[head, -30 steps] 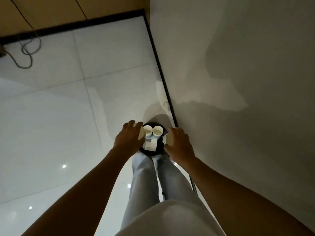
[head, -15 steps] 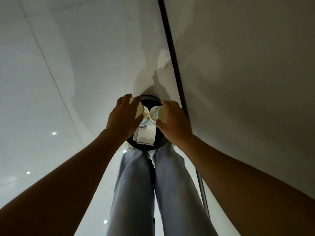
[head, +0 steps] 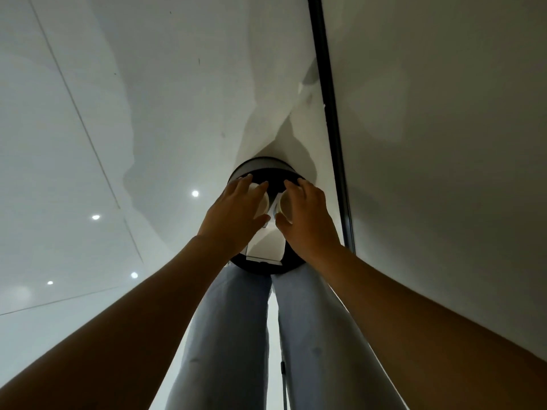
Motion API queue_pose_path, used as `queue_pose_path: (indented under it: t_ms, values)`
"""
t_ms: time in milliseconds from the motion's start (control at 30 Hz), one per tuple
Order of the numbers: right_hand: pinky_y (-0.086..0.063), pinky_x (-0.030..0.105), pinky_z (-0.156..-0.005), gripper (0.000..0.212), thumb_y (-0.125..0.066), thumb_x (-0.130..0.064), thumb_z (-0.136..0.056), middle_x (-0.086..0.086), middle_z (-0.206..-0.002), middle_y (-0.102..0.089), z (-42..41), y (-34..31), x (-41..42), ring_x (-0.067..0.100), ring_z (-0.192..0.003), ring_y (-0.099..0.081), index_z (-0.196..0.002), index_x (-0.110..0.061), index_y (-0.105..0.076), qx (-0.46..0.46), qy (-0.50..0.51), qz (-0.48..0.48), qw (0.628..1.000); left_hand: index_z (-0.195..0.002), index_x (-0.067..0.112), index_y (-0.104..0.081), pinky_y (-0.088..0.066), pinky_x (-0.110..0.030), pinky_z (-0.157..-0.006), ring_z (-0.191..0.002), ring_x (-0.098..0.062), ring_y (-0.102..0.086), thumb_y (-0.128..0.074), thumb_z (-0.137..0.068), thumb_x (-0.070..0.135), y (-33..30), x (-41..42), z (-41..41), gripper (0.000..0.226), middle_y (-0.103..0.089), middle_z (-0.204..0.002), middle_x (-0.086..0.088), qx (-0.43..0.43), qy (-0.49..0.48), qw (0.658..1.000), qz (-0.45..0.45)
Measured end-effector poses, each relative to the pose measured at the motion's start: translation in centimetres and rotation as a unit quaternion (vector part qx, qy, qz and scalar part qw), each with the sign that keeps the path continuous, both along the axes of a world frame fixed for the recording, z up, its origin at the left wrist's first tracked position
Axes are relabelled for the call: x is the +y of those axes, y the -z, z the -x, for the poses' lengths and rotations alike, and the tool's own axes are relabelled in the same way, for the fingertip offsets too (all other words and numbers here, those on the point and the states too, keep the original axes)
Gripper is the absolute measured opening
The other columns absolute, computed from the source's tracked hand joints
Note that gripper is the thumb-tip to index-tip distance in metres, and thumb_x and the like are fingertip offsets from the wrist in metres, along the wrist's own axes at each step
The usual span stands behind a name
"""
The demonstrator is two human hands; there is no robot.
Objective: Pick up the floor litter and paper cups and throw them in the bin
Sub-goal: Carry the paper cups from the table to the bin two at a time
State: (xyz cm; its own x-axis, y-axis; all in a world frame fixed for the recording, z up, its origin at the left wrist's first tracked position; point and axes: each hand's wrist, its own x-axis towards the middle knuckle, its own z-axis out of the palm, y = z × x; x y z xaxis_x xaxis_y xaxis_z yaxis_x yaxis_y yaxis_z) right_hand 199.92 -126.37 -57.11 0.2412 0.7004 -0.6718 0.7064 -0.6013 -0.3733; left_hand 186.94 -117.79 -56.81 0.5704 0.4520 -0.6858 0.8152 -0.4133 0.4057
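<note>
Floor (head: 88, 119): pale glossy tiles fill the left side, with small bright light reflections near the left edge
Left hand (head: 236, 216): reaches over the left part of the bin's mouth, fingers spread and curled loosely round a cup, thumb at its near side
Left paper cup (head: 264, 202): white, lying on its side in the left hand, open end facing right, above the bin's mouth
Bin (head: 260, 165): round, black, standing on the floor close to the dark strip at the foot of the wall; a flat piece of white paper (head: 266, 245) lies inside against its near rim
Right paper cup (head: 285, 204): white, on its side, open end facing left, just beside the other cup
Right hand (head: 307, 217): wrapped round this cup from the right, over the bin's right part
Legs (head: 236, 335): light blue jeans, below the bin
Wall (head: 444, 143): plain, grey, on the right
</note>
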Motion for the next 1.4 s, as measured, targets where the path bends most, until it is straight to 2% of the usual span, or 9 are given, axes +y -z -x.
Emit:
queue_pose_path:
  t_ms: [200,400,567,767,867,967,1100,1267,1400]
  values:
    - [-0.023,0.037,-0.118,0.088,-0.063,-0.033,-0.091,0.005,-0.162,-0.003,0.7,0.8,-1.8,0.026,-0.149,-0.004,-0.154,-0.021,-0.003,-0.018,-0.041,0.022,0.999,-0.151,0.024,-0.015,-0.027,-0.037,-0.113,-0.146,-0.026,-0.013,-0.052,-0.093,0.044,0.9,-1.1,0.5,0.072,-0.009,-0.159,-0.007,-0.003,0.012,1.0,-0.013]
    - [-0.025,0.04,-0.116,0.087,-0.066,-0.026,-0.089,0.008,-0.161,-0.005,0.4,-0.8,-1.0,0.029,-0.148,-0.008,-0.154,-0.024,-0.008,-0.037,-0.049,0.009,0.998,-0.152,0.024,-0.013,-0.024,-0.037,-0.115,-0.146,-0.027,-0.012,-0.06,-0.09,0.04,-1.4,-0.8,0.4,0.08,-0.009,-0.16,-0.006,-0.009,0.008,1.0,-0.028]
    - [-0.032,0.04,-0.114,0.079,-0.064,-0.028,-0.09,0.008,-0.158,-0.016,0.6,-7.8,0.3,0.028,-0.145,-0.017,-0.153,-0.022,-0.015,-0.048,-0.039,0.01,0.998,-0.15,0.021,-0.02,-0.024,-0.033,-0.115,-0.145,-0.025,-0.019,-0.056,-0.093,0.037,-8.6,-0.8,1.3,0.069,-0.014,-0.159,-0.006,-0.008,-0.01,0.999,-0.051]
    - [-0.033,0.04,-0.114,0.069,-0.057,-0.031,-0.093,0.007,-0.157,-0.02,3.4,-21.0,1.5,0.027,-0.144,-0.021,-0.15,-0.02,-0.02,-0.045,-0.072,-0.003,0.996,-0.149,0.02,-0.023,-0.031,-0.033,-0.111,-0.141,-0.026,-0.028,-0.058,-0.093,0.035,-22.2,-1.8,4.0,0.068,-0.024,-0.155,-0.008,0.006,-0.024,0.996,-0.086]
    - [-0.031,0.042,-0.115,0.07,-0.057,-0.035,-0.092,0.007,-0.157,-0.023,5.0,-26.9,1.7,0.027,-0.144,-0.02,-0.15,-0.019,-0.022,-0.033,-0.108,-0.027,0.993,-0.146,0.015,-0.035,-0.034,-0.039,-0.11,-0.136,-0.031,-0.038,-0.064,-0.089,0.032,-28.3,-3.3,5.3,0.066,-0.038,-0.148,-0.014,0.003,-0.072,0.99,-0.121]
    - [-0.03,0.045,-0.114,0.069,-0.056,-0.033,-0.092,0.007,-0.157,-0.02,6.5,-31.7,1.3,0.028,-0.144,-0.019,-0.151,-0.02,-0.022,-0.029,-0.181,-0.026,0.983,-0.15,0.018,-0.018,-0.014,-0.038,-0.118,-0.144,-0.027,-0.02,-0.044,-0.098,0.034,-32.6,-5.4,6.8,0.061,-0.024,-0.155,-0.011,0.067,-0.132,0.982,-0.113]
    - [-0.028,0.043,-0.116,0.067,-0.053,-0.033,-0.095,0.008,-0.158,-0.017,8.8,-37.7,-0.5,0.03,-0.144,-0.019,-0.151,-0.021,-0.019,-0.048,-0.287,-0.024,0.956,-0.148,0.018,-0.021,-0.011,-0.039,-0.119,-0.144,-0.025,-0.019,-0.038,-0.1,0.032,-38.3,-9.6,8.3,0.053,-0.025,-0.154,-0.009,0.111,-0.259,0.951,-0.129]
    - [-0.03,0.038,-0.114,0.063,-0.05,-0.029,-0.096,0.006,-0.156,-0.021,11.7,-43.8,-3.2,0.028,-0.142,-0.022,-0.151,-0.021,-0.019,-0.05,-0.411,-0.05,0.909,-0.148,0.018,-0.023,-0.01,-0.038,-0.12,-0.144,-0.024,-0.018,-0.039,-0.1,0.03,-44.1,-16.0,11.1,0.052,-0.026,-0.154,-0.008,0.126,-0.378,0.908,-0.128]
    - [-0.034,0.037,-0.11,0.06,-0.046,-0.027,-0.097,0.006,-0.155,-0.024,15.2,-47.2,-4.7,0.027,-0.137,-0.028,-0.15,-0.02,-0.02,-0.07,-0.508,-0.088,0.854,-0.147,0.017,-0.025,-0.013,-0.037,-0.119,-0.142,-0.023,-0.023,-0.039,-0.099,0.03,-47.0,-20.6,14.1,0.051,-0.031,-0.151,-0.007,0.124,-0.465,0.863,-0.154]
